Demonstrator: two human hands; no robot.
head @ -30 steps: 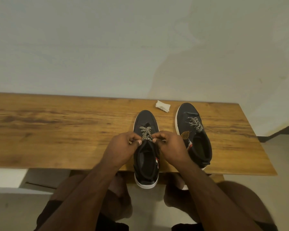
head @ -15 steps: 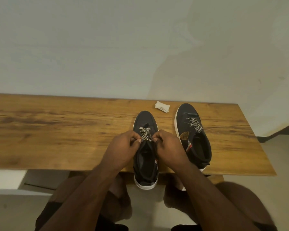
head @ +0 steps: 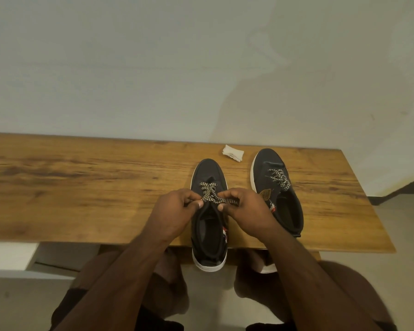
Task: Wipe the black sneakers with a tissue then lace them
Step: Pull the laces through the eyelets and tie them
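Black-and-white lace [head: 219, 199], probably soft and limp so best pinched near its ends, was gripped by left hand [head: 175, 211] and right hand [head: 245, 211] over the near sneaker [head: 209, 225] on the wooden bench [head: 81, 187].

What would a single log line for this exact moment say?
step: lacing | left hand: pinches lace | right hand: pinches lace | near sneaker: overhangs table | tissue: set aside
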